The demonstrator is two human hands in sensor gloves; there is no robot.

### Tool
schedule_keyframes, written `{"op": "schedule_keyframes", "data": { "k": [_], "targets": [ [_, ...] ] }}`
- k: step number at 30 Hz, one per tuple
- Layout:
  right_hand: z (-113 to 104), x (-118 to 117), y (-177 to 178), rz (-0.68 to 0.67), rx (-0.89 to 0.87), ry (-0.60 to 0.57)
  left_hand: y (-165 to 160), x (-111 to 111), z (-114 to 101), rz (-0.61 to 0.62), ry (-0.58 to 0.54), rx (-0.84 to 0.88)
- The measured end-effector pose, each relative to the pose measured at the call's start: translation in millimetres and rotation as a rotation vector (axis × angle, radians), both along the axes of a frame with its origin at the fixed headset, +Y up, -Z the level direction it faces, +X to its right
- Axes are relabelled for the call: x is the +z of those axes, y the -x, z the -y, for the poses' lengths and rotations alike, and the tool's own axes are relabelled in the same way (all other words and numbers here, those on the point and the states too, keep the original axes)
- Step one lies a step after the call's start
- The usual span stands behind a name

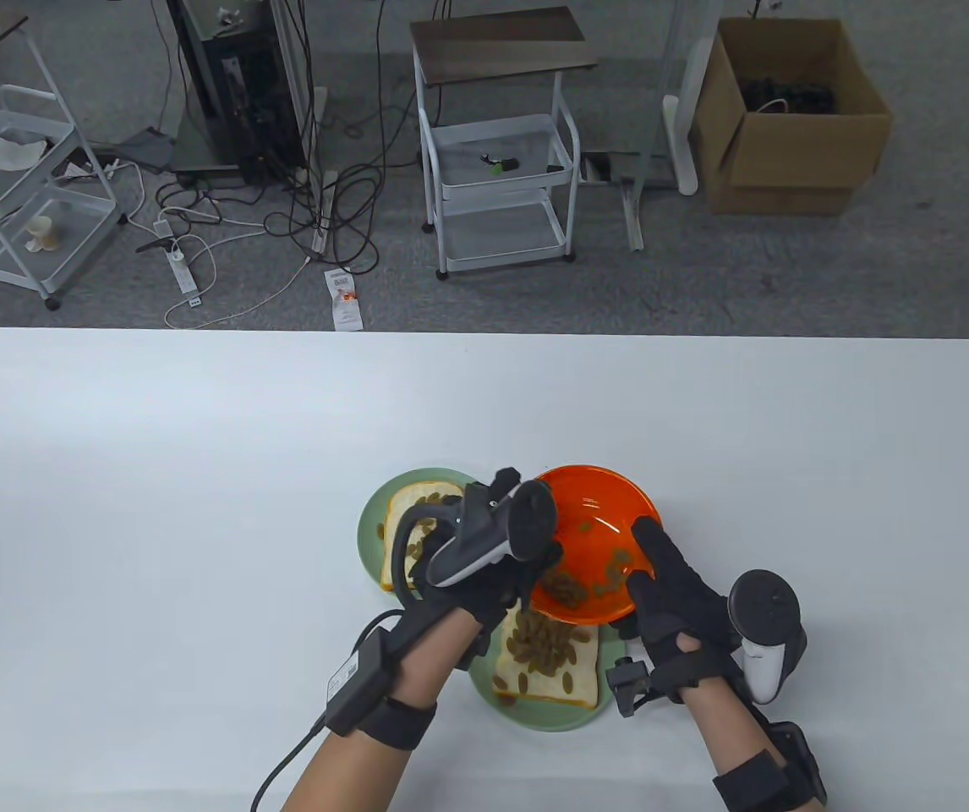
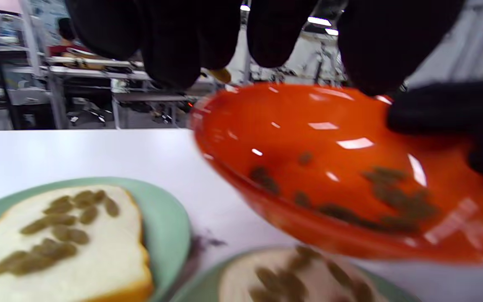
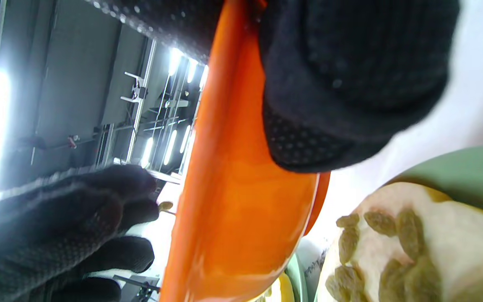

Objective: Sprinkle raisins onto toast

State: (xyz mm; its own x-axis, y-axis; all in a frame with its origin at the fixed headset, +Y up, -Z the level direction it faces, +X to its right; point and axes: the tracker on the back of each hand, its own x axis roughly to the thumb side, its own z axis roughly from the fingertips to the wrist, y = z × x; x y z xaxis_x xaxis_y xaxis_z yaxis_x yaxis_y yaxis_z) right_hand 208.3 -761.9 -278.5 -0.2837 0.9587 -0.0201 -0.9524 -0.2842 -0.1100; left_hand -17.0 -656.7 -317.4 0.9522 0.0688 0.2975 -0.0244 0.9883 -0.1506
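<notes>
My right hand (image 1: 645, 567) grips the right rim of an orange bowl (image 1: 599, 507), thumb inside, and holds it tilted above the near toast (image 1: 548, 668). Raisins (image 1: 565, 589) lie heaped at the bowl's low near edge. My left hand (image 1: 535, 584) is at that edge, fingertips (image 2: 174, 50) bunched over the bowl (image 2: 308, 138); it seems to pinch a raisin (image 3: 165, 205). The near toast carries a pile of raisins and lies on a green plate (image 1: 552, 717). A second toast (image 1: 415, 507) with raisins lies on another green plate (image 1: 373, 529) to the left.
The white table (image 1: 197, 507) stretches wide on both sides and behind the plates. Beyond its far edge are the floor, wire carts (image 1: 497, 194) and a cardboard box (image 1: 789, 127).
</notes>
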Motion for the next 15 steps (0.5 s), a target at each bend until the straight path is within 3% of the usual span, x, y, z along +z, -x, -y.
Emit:
{"op": "schedule_keyframes", "data": {
  "k": [2,9,15],
  "targets": [
    [-1,3,4,-0.006,0.002,-0.009,-16,3,11,0.038,0.088,-0.089],
    [-5,12,18,-0.011,0.026,-0.031,-40,7,37,0.036,0.137,-0.299],
    [-5,13,15,0.014,-0.02,-0.034,-51,15,34,0.019,-0.004,-0.393]
  ]
}}
